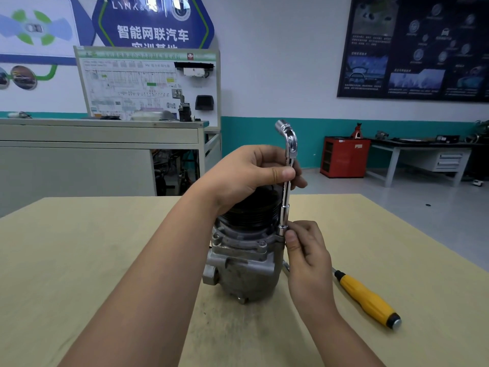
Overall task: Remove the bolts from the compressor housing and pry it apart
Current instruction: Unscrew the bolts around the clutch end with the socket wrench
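A grey metal compressor housing (244, 271) stands upright in the middle of the wooden table, its black ribbed pulley (251, 210) on top. A chrome L-shaped socket wrench (287, 165) stands vertical at the housing's right flange, its lower socket down on a bolt spot there. My left hand (248, 176) reaches over the pulley and grips the wrench shaft with thumb and fingers. My right hand (304, 250) pinches the wrench's lower socket end right at the flange. Two bolt heads (262, 243) show on the flange's front side.
A yellow-handled screwdriver (367, 298) lies on the table (105, 260) to the right of the housing, its blade partly hidden behind my right hand. Beyond the table stand a grey cabinet (79, 154), a red cabinet (344, 157) and a workbench (423, 154).
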`<action>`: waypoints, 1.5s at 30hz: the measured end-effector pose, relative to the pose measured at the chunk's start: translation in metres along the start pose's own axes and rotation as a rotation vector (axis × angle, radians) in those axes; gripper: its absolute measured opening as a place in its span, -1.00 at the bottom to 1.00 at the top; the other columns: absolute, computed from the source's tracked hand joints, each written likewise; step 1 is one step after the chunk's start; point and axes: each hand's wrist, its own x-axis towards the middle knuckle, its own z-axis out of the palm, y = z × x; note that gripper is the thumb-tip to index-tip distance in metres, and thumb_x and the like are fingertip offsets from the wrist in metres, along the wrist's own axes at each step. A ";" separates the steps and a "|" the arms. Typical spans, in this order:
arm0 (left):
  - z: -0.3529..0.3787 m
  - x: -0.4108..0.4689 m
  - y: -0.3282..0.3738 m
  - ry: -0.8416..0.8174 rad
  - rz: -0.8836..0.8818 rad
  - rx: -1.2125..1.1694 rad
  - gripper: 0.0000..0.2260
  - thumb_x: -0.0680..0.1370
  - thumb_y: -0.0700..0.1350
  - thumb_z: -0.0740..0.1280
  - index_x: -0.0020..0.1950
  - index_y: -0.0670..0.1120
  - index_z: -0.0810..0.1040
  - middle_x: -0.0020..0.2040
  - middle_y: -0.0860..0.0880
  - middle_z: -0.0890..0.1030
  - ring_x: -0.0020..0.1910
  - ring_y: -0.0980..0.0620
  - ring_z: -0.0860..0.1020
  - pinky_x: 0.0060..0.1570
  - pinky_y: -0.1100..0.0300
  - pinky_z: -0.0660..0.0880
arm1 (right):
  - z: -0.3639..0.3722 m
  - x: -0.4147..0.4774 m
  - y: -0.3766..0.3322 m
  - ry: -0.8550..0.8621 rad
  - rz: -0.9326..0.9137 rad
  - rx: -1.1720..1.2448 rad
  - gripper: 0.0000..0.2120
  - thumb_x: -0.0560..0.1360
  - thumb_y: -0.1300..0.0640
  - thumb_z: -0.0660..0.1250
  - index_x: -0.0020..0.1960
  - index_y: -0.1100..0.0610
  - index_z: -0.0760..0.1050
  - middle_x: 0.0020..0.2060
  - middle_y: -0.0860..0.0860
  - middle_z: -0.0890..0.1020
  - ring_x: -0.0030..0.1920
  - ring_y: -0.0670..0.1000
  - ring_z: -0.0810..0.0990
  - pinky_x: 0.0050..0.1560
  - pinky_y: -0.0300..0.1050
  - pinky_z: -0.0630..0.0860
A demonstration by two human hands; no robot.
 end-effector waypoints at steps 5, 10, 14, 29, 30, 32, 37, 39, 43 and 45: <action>0.000 0.000 -0.001 0.019 -0.009 0.005 -0.91 0.49 -0.26 0.35 -0.15 -0.08 0.55 -0.27 0.05 0.69 -0.17 0.17 0.65 -0.10 0.38 0.51 | -0.001 0.000 -0.002 -0.032 0.011 -0.030 -0.89 0.48 0.06 0.26 -0.01 -0.03 0.51 -0.10 -0.05 0.48 -0.08 -0.25 0.49 -0.13 -0.50 0.37; 0.002 0.001 0.000 0.042 0.000 0.002 -0.85 0.31 -0.08 0.41 -0.18 -0.07 0.53 -0.29 0.06 0.69 -0.19 0.16 0.65 -0.05 0.36 0.53 | -0.001 0.000 -0.001 -0.009 -0.018 -0.070 -0.68 0.44 0.26 0.40 -0.04 -0.14 0.43 -0.13 -0.10 0.51 -0.16 -0.23 0.49 -0.19 -0.47 0.39; 0.001 0.002 0.001 0.067 -0.005 -0.018 -0.77 0.25 -0.10 0.45 -0.19 -0.15 0.50 -0.31 0.03 0.68 -0.23 0.14 0.66 -0.14 0.38 0.53 | 0.001 -0.001 0.001 0.023 0.023 -0.018 -0.71 0.46 0.26 0.38 -0.07 -0.10 0.40 -0.19 -0.16 0.55 -0.21 -0.15 0.50 -0.22 -0.40 0.43; 0.000 0.003 -0.001 0.025 0.006 -0.001 -0.90 0.37 -0.16 0.41 -0.14 -0.11 0.56 -0.27 0.05 0.69 -0.18 0.18 0.65 -0.10 0.39 0.51 | -0.001 0.001 -0.002 -0.007 -0.029 -0.045 -0.73 0.53 0.30 0.26 -0.06 -0.09 0.44 -0.10 -0.05 0.52 -0.05 -0.23 0.50 -0.09 -0.48 0.38; 0.000 0.002 -0.001 0.009 0.006 -0.005 -0.95 0.43 -0.22 0.39 -0.13 -0.10 0.57 -0.26 0.05 0.70 -0.16 0.18 0.65 -0.10 0.38 0.51 | -0.001 0.001 -0.002 -0.006 -0.034 -0.044 -0.72 0.53 0.31 0.25 -0.06 -0.10 0.45 -0.10 -0.05 0.51 -0.05 -0.24 0.49 -0.09 -0.48 0.38; -0.002 0.002 -0.002 -0.015 0.006 0.009 -0.87 0.51 -0.30 0.32 -0.09 -0.08 0.58 -0.23 0.05 0.70 -0.13 0.17 0.66 -0.04 0.32 0.55 | -0.001 0.001 -0.002 -0.005 -0.038 -0.030 -0.71 0.54 0.32 0.24 -0.05 -0.10 0.45 -0.10 -0.07 0.51 -0.04 -0.23 0.50 -0.07 -0.47 0.39; -0.003 0.003 -0.003 -0.053 0.011 0.041 -0.82 0.53 -0.32 0.28 -0.01 -0.07 0.59 -0.20 0.05 0.70 -0.12 0.13 0.65 0.03 0.23 0.56 | -0.001 0.003 0.001 -0.008 -0.031 -0.015 -0.80 0.54 0.30 0.23 -0.01 0.02 0.50 -0.10 -0.05 0.50 -0.05 -0.24 0.49 -0.06 -0.48 0.37; -0.002 0.002 -0.004 -0.055 0.014 0.028 -0.82 0.53 -0.34 0.28 -0.03 -0.09 0.59 -0.23 0.05 0.69 -0.15 0.13 0.65 -0.04 0.29 0.54 | -0.002 0.003 0.002 -0.013 -0.025 -0.018 -0.82 0.55 0.29 0.22 -0.01 0.03 0.51 -0.10 -0.05 0.49 -0.06 -0.24 0.48 -0.06 -0.47 0.37; -0.002 0.002 -0.003 -0.044 0.008 -0.016 -0.83 0.49 -0.37 0.31 -0.11 -0.12 0.57 -0.27 0.04 0.69 -0.21 0.14 0.66 -0.14 0.35 0.53 | -0.002 0.002 0.000 -0.016 -0.013 -0.016 -0.85 0.56 0.21 0.18 -0.03 0.04 0.51 -0.10 -0.06 0.49 -0.06 -0.24 0.47 -0.08 -0.48 0.35; -0.002 0.002 -0.002 -0.050 0.009 -0.021 -0.84 0.48 -0.36 0.32 -0.13 -0.11 0.57 -0.27 0.04 0.68 -0.21 0.14 0.66 -0.14 0.35 0.52 | -0.002 0.002 -0.002 -0.031 -0.001 -0.016 -0.84 0.52 0.07 0.16 -0.03 0.03 0.51 -0.10 -0.07 0.48 -0.05 -0.23 0.48 -0.09 -0.48 0.35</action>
